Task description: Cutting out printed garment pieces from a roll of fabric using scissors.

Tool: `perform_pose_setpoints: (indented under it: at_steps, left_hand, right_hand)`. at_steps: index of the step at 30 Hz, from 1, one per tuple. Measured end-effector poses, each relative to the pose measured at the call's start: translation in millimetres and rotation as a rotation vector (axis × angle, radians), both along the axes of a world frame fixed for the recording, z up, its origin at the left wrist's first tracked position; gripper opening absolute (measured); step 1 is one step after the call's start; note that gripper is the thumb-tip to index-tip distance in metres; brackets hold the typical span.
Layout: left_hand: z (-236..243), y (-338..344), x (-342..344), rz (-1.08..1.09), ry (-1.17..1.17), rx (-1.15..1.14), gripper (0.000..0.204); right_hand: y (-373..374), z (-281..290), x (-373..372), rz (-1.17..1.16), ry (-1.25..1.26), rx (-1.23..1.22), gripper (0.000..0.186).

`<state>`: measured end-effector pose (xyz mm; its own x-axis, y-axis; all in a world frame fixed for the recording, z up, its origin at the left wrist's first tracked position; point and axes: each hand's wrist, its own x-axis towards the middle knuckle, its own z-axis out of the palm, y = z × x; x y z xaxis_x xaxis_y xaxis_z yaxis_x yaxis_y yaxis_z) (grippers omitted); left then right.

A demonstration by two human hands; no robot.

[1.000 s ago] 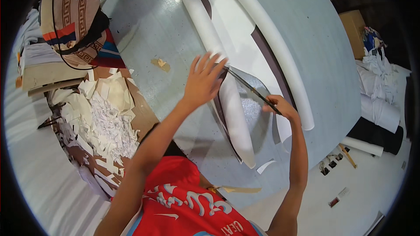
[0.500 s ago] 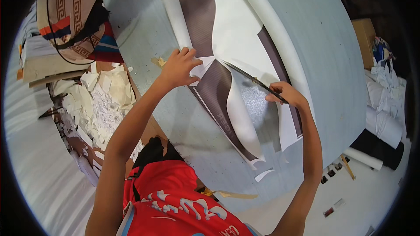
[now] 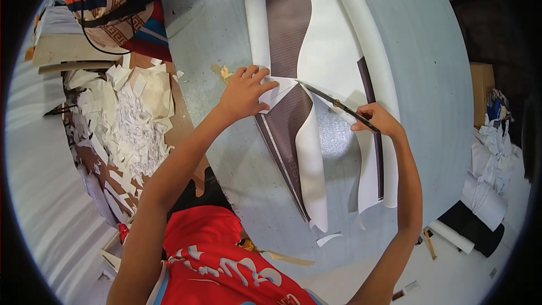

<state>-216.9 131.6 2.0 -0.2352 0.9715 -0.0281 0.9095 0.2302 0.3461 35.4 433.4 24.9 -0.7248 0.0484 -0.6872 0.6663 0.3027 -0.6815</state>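
Note:
My right hand (image 3: 378, 118) grips dark scissors (image 3: 337, 103) by the handles, and their blades point up and left to the narrow inner corner of a cut. The cut runs through a large printed sheet (image 3: 284, 28), dark brown with fine stripes beside white areas. Below the corner, a cut dark panel (image 3: 285, 130) has its white edge (image 3: 311, 158) curled up. My left hand (image 3: 245, 93) rests with fingers spread on a small white part of the sheet (image 3: 275, 91), left of the scissor tips. Whether the blades are apart is hard to see.
The sheet's sides roll up into a left tube (image 3: 257, 22) and a right tube (image 3: 367, 45) on the grey-blue table (image 3: 429, 96). A white scrap (image 3: 329, 239) lies near the front edge. White offcuts (image 3: 132, 130) heap at left, beside a patterned bundle (image 3: 121, 17). Fabric rolls (image 3: 483, 197) stand at right.
The scissor tips have moved in closer to the corner of the cut. My left hand keeps its place on the white part. The whole view has shifted, with the table now farther right.

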Motion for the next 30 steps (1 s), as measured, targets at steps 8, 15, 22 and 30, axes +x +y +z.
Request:
perform_pose_setpoints:
  at_steps: [8,15,22,30]
  left_hand:
    - [-5.2,-2.8,1.3,0.013,-0.009,0.011,0.063]
    - [-7.9,-9.7,19.1,0.076,0.090,0.128,0.070]
    - [-14.3,-39.1,85.9,0.835,-0.207,0.153,0.086]
    - [-44.4,-47.7,135.6,1.023,-0.712,0.107,0.020]
  right_hand:
    - [4.2,-5.2,0.0,0.010,-0.005,-0.004,0.037]
    - [-0.7,-10.5,13.8,-0.030,-0.017,0.010,0.043]
    - [-59.1,9.0,56.8,-0.171,0.031,0.208,0.045]
    - [-215.1,-17.1,159.2,-0.487,0.104,0.741,0.037]
